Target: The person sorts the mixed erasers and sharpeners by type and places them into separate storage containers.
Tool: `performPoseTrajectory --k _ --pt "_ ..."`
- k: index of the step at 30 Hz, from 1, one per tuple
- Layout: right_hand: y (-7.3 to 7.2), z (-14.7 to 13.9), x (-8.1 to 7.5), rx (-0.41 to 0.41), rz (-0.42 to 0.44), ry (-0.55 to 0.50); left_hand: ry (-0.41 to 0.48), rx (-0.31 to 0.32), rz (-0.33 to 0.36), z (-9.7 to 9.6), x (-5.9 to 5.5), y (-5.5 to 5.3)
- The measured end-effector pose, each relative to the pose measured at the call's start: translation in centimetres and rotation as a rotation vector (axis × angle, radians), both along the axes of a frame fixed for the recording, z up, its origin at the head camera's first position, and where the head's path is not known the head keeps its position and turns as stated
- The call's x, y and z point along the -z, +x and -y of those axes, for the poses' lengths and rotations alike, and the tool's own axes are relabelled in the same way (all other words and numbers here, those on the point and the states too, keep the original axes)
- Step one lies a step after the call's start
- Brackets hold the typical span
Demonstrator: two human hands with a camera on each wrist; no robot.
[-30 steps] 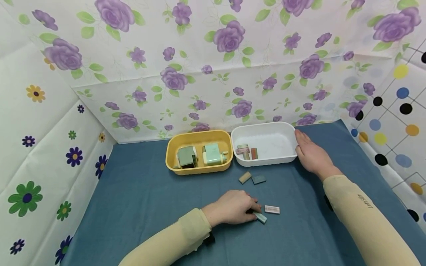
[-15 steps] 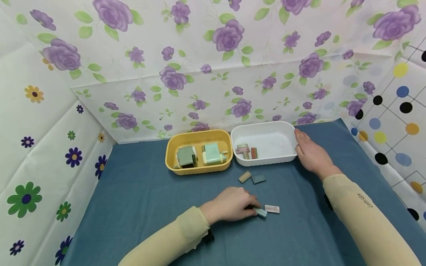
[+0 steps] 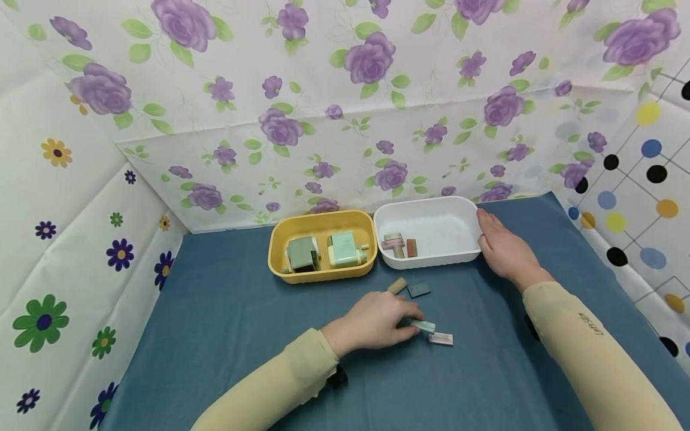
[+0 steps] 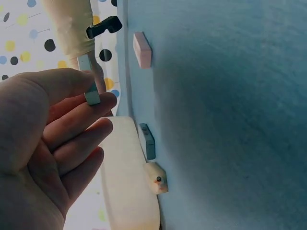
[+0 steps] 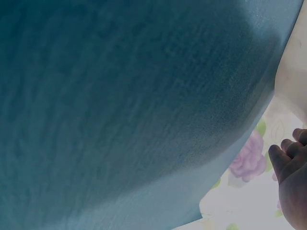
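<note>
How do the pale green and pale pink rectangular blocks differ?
The pale green rectangular block is pinched by the left hand; the pale pink rectangular block lies on the blue cloth. Fingers partly cover the green block; the left wrist view shows the pink block unobstructed. Both are elongated.

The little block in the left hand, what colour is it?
The block is pale blue-green; it shows best in the left wrist view.

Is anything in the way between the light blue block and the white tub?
Yes, between the light blue block and the white tub lies a blue-grey block, with a tan block beside it. Carrying it over them would probably work.
</note>
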State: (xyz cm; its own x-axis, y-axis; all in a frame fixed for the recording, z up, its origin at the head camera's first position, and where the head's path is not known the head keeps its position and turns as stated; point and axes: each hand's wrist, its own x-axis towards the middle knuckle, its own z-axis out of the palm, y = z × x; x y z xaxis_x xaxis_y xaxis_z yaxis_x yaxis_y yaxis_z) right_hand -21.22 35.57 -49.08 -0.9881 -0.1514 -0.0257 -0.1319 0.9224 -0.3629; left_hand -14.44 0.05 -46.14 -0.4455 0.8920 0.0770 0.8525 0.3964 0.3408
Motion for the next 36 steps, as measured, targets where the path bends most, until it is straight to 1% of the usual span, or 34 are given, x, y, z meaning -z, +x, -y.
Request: performPoseTrajectory --k 3,10,15,20,27,32,36 --pt "-0.1 0.0 0.0 0.003 0.006 0.004 0.018 -0.018 0.000 -0.1 -0.2 -0.2" --pt "-0.1 0.0 0.0 0.002 0.019 0.003 0.056 -0.069 -0.014 -0.2 -0.3 -0.5" --pt "-0.1 0.1 -0.1 0.005 0.016 -0.002 0.094 -0.097 -0.001 -0.2 -0.7 -0.9" --pt "0.0 0.1 -0.1 0.010 0.013 -0.003 0.138 -0.119 -0.006 -0.3 -0.6 -1.5" --pt "0.1 0.1 -0.3 0.006 0.016 -0.007 0.173 -0.187 0.017 -0.4 -0.9 -2.3" --pt "0.1 0.3 -0.3 0.011 0.020 -0.010 0.172 -0.216 -0.002 -0.6 -1.1 -3.0" --pt "0.1 0.4 -0.4 0.015 0.018 -0.011 0.208 -0.238 -0.007 -0.9 -1.4 -3.6"
